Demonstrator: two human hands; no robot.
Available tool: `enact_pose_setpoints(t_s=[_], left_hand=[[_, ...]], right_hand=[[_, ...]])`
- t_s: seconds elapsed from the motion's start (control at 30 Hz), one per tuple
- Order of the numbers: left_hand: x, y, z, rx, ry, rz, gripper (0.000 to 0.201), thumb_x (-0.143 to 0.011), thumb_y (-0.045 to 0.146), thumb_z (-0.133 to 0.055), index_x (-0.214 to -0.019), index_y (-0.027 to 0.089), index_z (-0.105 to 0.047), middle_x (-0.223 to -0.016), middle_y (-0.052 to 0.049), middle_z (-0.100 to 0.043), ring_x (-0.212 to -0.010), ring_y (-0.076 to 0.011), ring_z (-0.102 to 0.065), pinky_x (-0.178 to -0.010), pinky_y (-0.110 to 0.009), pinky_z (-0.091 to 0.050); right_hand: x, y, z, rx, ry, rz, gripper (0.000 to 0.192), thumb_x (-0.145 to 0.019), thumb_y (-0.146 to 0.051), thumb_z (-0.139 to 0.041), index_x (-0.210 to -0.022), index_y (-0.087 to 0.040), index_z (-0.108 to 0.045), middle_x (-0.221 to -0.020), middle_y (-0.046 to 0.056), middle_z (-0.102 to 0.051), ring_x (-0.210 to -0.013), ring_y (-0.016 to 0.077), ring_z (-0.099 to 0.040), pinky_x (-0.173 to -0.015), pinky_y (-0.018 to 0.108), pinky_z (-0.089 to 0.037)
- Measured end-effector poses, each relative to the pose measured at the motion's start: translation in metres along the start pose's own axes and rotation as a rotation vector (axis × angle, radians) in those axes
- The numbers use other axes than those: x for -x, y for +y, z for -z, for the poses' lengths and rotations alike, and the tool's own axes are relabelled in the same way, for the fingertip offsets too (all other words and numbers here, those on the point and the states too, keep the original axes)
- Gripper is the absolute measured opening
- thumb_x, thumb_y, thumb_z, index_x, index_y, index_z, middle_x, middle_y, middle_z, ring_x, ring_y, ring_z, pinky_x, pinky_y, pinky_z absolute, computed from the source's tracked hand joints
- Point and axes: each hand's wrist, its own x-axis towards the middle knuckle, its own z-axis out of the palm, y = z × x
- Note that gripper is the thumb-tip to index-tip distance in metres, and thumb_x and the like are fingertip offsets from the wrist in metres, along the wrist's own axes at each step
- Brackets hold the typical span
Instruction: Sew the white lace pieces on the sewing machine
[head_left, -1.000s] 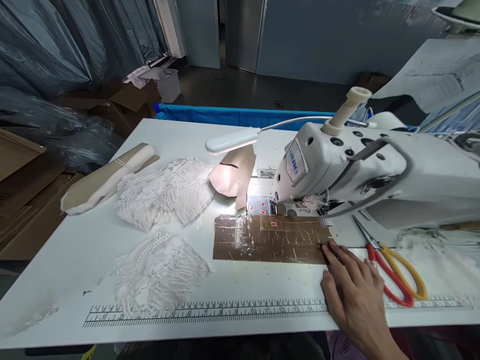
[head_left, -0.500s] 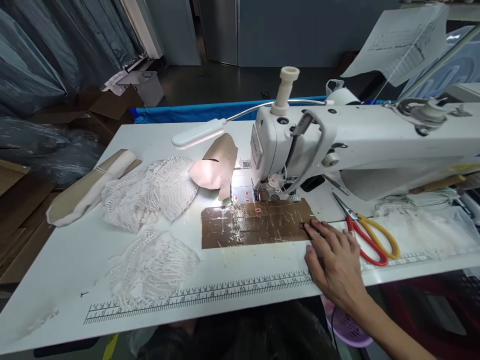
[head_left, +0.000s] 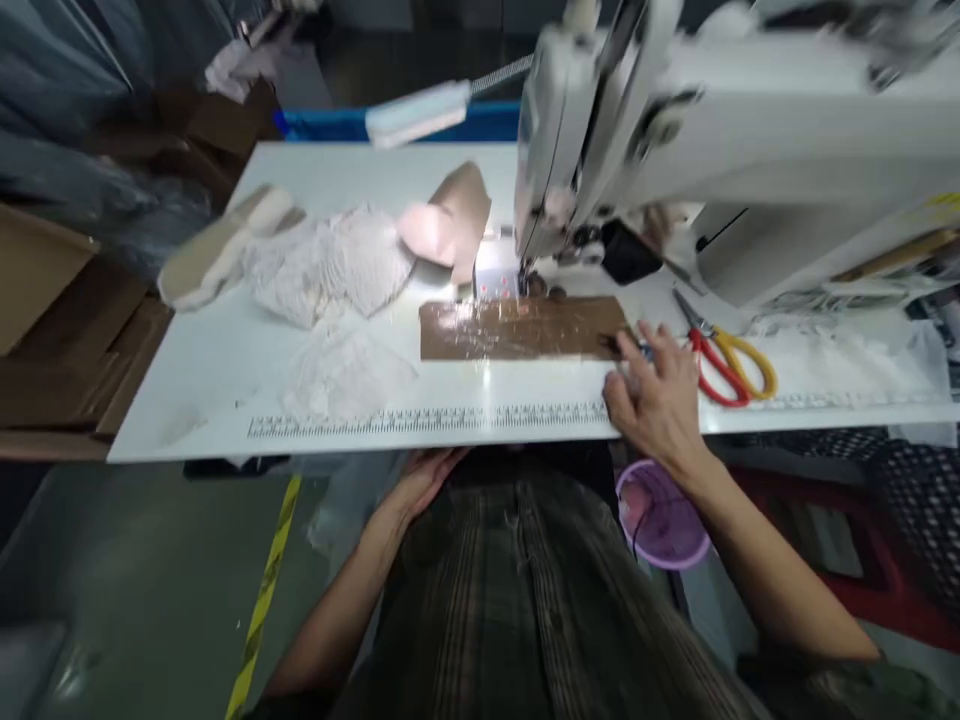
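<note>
My right hand [head_left: 658, 400] rests at the right end of a brown taped strip [head_left: 517, 332] on the table. Its fingers are bent over small thread snips [head_left: 616, 343], whose dark tips and a bit of blue show; the rest is hidden. Just right of this hand lie scissors [head_left: 727, 365] with one red and one yellow handle. Below the table's front edge, my left hand [head_left: 426, 482] is against my lap with its visible fingers stretched out, partly hidden and holding nothing that I can see. The white sewing machine [head_left: 559, 150] stands behind the strip.
White lace pieces [head_left: 349, 375] lie left, beside a rolled bundle [head_left: 225, 245] and a brown-and-pink piece [head_left: 457, 215]. A lamp [head_left: 418, 112] hangs over the table. The printed ruler [head_left: 427, 420] follows the front edge. A purple basket [head_left: 664, 520] stands below; cardboard boxes [head_left: 45, 290] are at left.
The view has tilted down, bringing my left hand and lap into sight. My right hand stays by the strip's right end, its fingers drawn a little more over the snips.
</note>
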Motion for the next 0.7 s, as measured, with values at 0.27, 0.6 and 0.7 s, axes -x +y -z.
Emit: enact_pose_setpoints(t_s=[0.27,0.6,0.7], left_hand=[[0.047,-0.033,-0.005,-0.246,-0.176,-0.338,0.053,-0.080,0.023,-0.078,-0.128,0.022,-0.055,-0.110,-0.009,-0.070,-0.106,-0.0194,-0.069,-0.095,-0.035,-0.058],[0.067,-0.026,-0.024,-0.501,-0.266,-0.770,0.066,-0.088,0.009,-0.065,-0.145,0.028,-0.038,-0.112,-0.007,-0.069,-0.115,-0.0212,-0.067,-0.102,-0.038,-0.054],[0.067,-0.020,-0.036,-0.570,-0.261,-0.855,0.072,-0.086,0.007,-0.068,-0.147,0.025,-0.036,-0.110,-0.006,-0.071,-0.115,-0.0210,-0.067,-0.112,-0.046,-0.045]], right_hand=[[0.078,-0.079,-0.007,-1.061,-0.207,-0.197,0.027,-0.093,-0.013,-0.051,-0.112,-0.022,-0.068,-0.083,0.002,-0.069,-0.068,0.0126,-0.067,-0.062,0.027,-0.057],[0.066,-0.095,0.000,-1.818,-0.961,-0.843,0.036,-0.080,-0.039,-0.077,-0.110,-0.018,-0.072,-0.102,0.006,-0.075,-0.095,0.0163,-0.072,-0.088,0.032,-0.060],[0.064,-0.094,0.005,-1.866,-0.936,-0.863,0.035,-0.075,-0.034,-0.081,-0.104,-0.018,-0.072,-0.095,0.004,-0.075,-0.088,0.0145,-0.073,-0.085,0.031,-0.061]])
